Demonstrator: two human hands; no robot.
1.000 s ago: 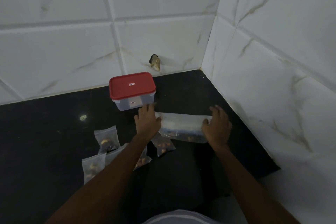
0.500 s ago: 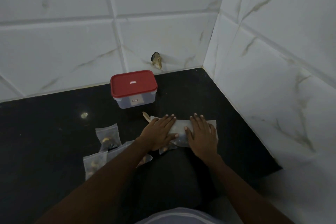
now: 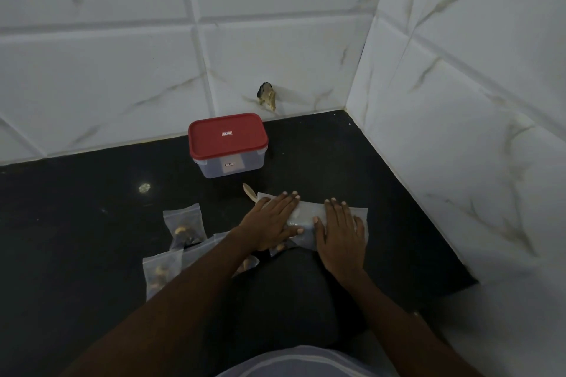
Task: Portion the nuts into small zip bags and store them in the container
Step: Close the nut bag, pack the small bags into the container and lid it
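A large clear zip bag (image 3: 309, 214) lies flat on the black counter (image 3: 76, 223). My left hand (image 3: 271, 222) presses on its left part with straight fingers. My right hand (image 3: 341, 234) lies flat on its right part, fingers straight. A clear container with a red lid (image 3: 227, 144) stands shut behind the bag, near the wall. Small zip bags with nuts lie to the left: one (image 3: 183, 223) further back, another (image 3: 160, 272) nearer me, and more partly hidden under my left arm. A wooden spoon tip (image 3: 248, 191) pokes out behind the large bag.
White marble-look tiled walls (image 3: 459, 101) close the counter at the back and on the right, forming a corner. A small broken hole (image 3: 267, 96) shows in the back wall above the counter. The counter's front right edge (image 3: 453, 291) ends near the right wall.
My hands went from holding the large bag's two ends to lying flat on it, closer together. Between half a second ago and now they have barely moved.
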